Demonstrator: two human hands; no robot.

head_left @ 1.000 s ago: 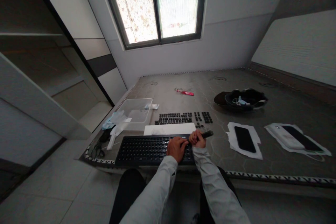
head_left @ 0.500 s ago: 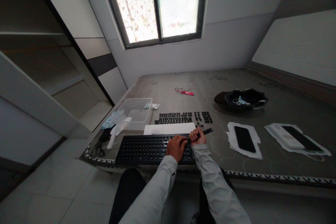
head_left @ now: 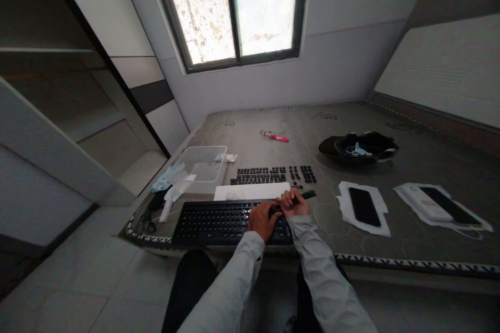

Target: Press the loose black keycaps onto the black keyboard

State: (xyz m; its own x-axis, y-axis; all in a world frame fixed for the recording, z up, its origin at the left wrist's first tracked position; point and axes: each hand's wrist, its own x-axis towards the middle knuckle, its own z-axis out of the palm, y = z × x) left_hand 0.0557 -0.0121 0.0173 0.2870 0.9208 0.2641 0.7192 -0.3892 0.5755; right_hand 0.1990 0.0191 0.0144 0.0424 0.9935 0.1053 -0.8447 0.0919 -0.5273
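A black keyboard (head_left: 219, 221) lies along the near edge of the padded surface, its keys bare of caps in part as far as I can see. Over its right half, my left hand (head_left: 262, 220) is closed, thumb and fingers curled together; what they pinch is too small to make out. Touching it or very close, my right hand (head_left: 294, 204) is wrapped round a thin black brush (head_left: 310, 194), whose end sticks out to the right. Behind the keyboard is a white strip-like board (head_left: 252, 191), and beyond that, rows of loose black keycaps (head_left: 260, 175).
On the left stand a clear plastic box (head_left: 203, 166), blue-white wrappings (head_left: 169, 178) and a dark cable (head_left: 147, 222). A red packet (head_left: 276, 137) lies farther back. To the right are a dark cap (head_left: 361, 148), a phone (head_left: 364, 207) on white paper and a second phone (head_left: 449, 205).
My right hand has shifted slightly and turned, and the brush end looks wider and more tilted. My left hand stays over the keyboard, its fingers slightly moved.
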